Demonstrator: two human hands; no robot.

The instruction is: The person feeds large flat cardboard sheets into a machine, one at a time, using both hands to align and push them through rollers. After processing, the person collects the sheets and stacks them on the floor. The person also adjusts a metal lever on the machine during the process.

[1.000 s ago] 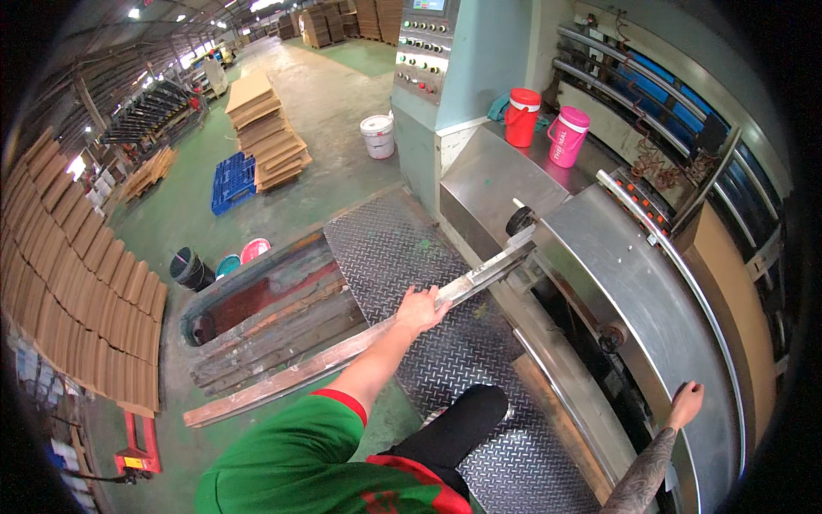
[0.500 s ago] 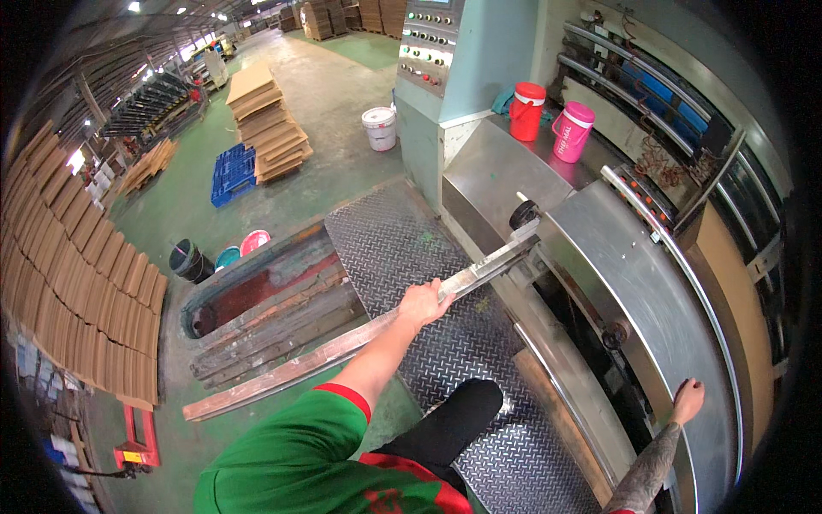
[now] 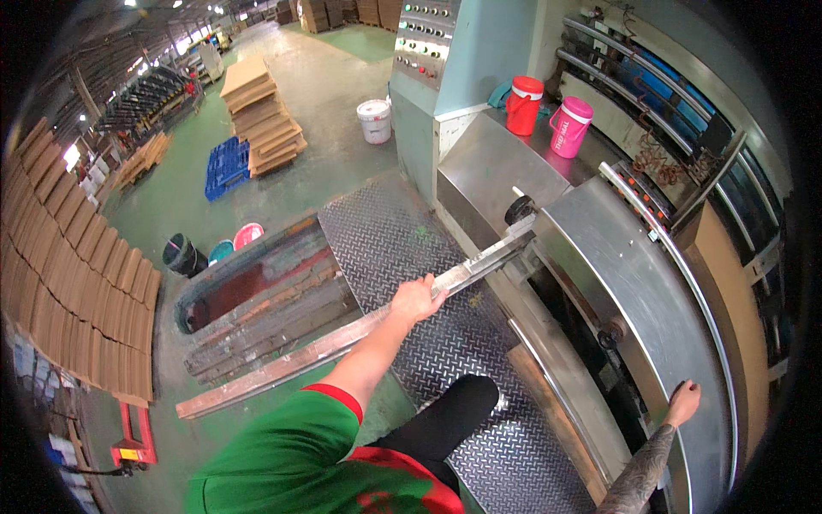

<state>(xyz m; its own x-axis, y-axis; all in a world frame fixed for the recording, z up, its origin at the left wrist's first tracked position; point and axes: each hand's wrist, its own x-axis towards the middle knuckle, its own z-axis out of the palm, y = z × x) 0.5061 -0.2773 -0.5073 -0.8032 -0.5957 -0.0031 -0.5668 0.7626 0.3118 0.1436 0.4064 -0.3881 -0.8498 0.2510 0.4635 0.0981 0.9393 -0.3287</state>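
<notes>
My left hand (image 3: 417,298) is closed around a long, narrow metal bar (image 3: 287,360), its surface stained reddish-brown towards the lower left. The bar slants up and right over a diamond-plate step (image 3: 377,231). Its far end meets the machine's side, close to a black round knob (image 3: 518,208). Over on the right, my right hand (image 3: 684,403) is on or just above the curved steel cover (image 3: 638,283) of the machine, near its inner edge. Its fingers are curled, and what they hold, if anything, is hidden.
A long trough (image 3: 257,295) with reddish residue lies left of the step. Beyond stand buckets (image 3: 184,255), a white pail (image 3: 374,121), a blue pallet (image 3: 227,169) and cardboard stacks (image 3: 77,283). A red jug (image 3: 524,107) and a pink jug (image 3: 571,127) sit on the machine.
The whole view has shifted slightly, so the scene lies a little further left and up. Both hands keep their places on the bar and by the cover.
</notes>
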